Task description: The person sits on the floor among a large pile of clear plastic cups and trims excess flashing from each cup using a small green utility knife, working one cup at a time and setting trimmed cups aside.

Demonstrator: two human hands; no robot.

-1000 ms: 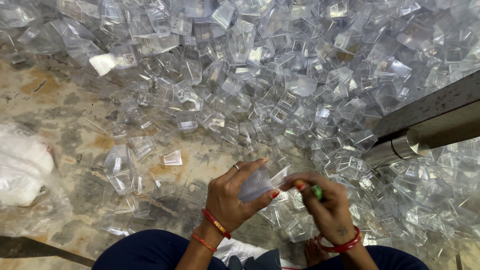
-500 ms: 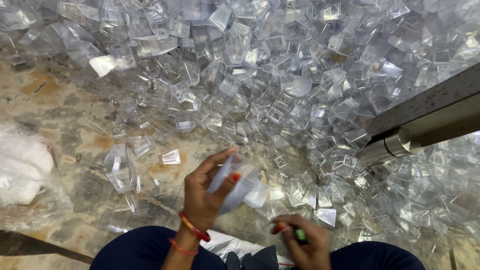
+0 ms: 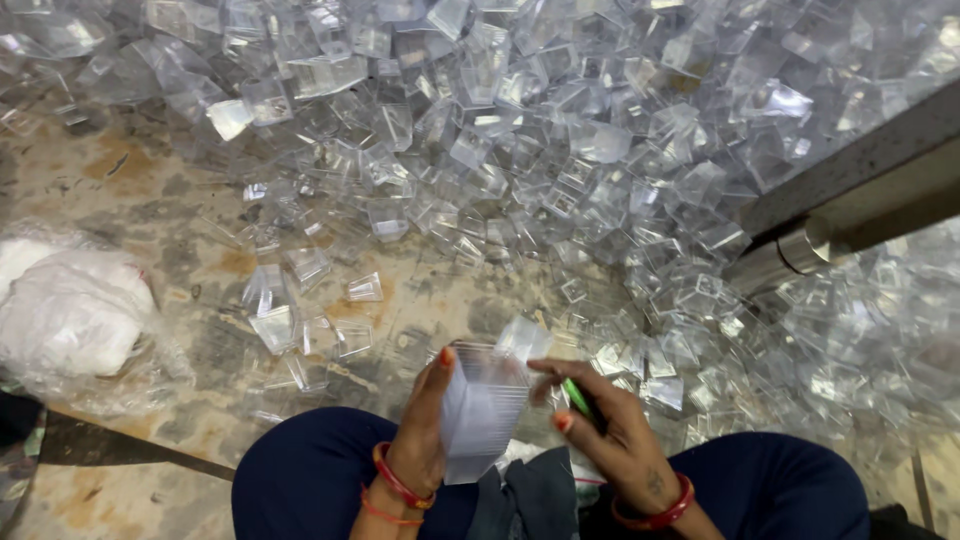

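Note:
My left hand [image 3: 420, 425] grips a nested stack of clear plastic boxes [image 3: 482, 410], held upright over my lap. My right hand [image 3: 605, 430] is beside the stack, its fingers touching the stack's upper right edge, and it holds a small green tool [image 3: 578, 397] against the palm. Both wrists wear red bangles. A clear box [image 3: 522, 338] sits at the top of the stack, just above my right fingers. My knees in dark blue cloth frame the bottom of the head view.
A big heap of loose clear plastic boxes [image 3: 560, 130] covers the stained floor [image 3: 130, 170] ahead and to the right. A metal bar [image 3: 850, 210] crosses at the right. A white plastic bag [image 3: 70, 315] lies at the left. Several single boxes [image 3: 365, 288] lie scattered nearer.
My left hand has turned the stack from a tilted hold to upright and lowered it toward my lap. My right hand came up from near my knee to touch the stack.

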